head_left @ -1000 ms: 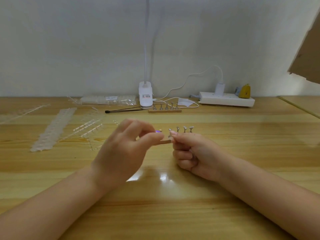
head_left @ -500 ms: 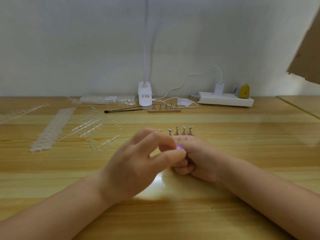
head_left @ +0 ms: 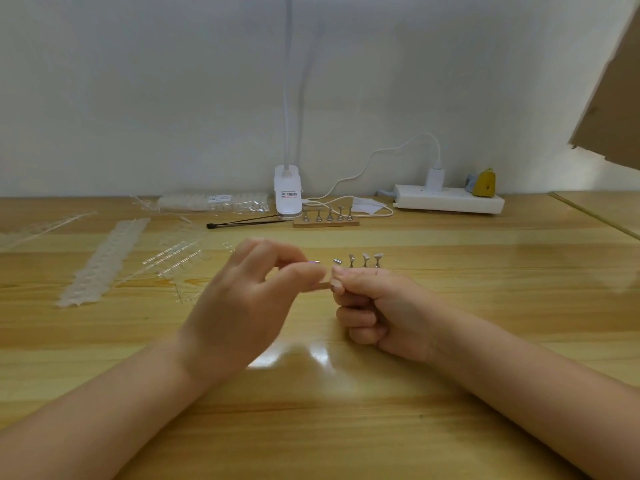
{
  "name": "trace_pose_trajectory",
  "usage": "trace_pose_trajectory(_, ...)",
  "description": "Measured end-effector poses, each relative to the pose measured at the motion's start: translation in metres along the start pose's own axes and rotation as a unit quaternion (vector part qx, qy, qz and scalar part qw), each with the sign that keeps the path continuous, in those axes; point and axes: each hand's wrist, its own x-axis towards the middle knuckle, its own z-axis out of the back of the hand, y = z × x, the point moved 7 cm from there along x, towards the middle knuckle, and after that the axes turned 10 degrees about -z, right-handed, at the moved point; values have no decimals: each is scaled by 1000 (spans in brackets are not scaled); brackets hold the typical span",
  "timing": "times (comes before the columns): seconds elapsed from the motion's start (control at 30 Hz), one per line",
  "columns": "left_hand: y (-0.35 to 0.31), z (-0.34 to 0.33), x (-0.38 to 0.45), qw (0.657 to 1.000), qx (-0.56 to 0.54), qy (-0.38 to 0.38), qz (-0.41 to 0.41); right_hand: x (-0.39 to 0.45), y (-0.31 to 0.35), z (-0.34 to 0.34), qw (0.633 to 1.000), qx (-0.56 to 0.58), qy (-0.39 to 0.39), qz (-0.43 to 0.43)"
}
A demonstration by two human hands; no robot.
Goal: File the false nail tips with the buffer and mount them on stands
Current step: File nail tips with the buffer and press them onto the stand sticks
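Since the earlier frame the left hand (head_left: 239, 306) has drawn back leftward and the hands have separated. The left grip pinches a small flat piece (head_left: 320, 286), seemingly the buffer, between thumb and fingers. The right hand (head_left: 377, 306) is curled into a fist, thumb and forefinger pinching at that piece's right end; any nail tip there is too small to discern. Stands (head_left: 365, 260) sit behind on the desk (head_left: 346, 410); another row of stands (head_left: 326, 218) rests near the lamp base (head_left: 287, 192)
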Motion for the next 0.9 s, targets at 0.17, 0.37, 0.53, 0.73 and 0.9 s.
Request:
trace_pose_trajectory(0.17, -38, -6, 6, 994, -9, -5, -106, 1, 3, 2, 999, 4, -19, 31)
trace_pose_trajectory(0.37, -15, -1, 2, 996, 51, -6, -67, 2, 1, 8, 998, 30, -45, 29)
trace_pose_trajectory(0.53, -29, -9, 1, 991, 33, 5, -130, 1, 1, -4, 1000, -19, 8, 15)
trace_pose_trajectory(0.73, -15, -3, -1, 996, 45, -13, -82, 3, 1, 5, 999, 15, -24, 23)
trace_pose_trajectory(0.9, -20, -9, 1, 995, 53, 15, -89, 1, 2, -2, 999, -19, 10, 26)
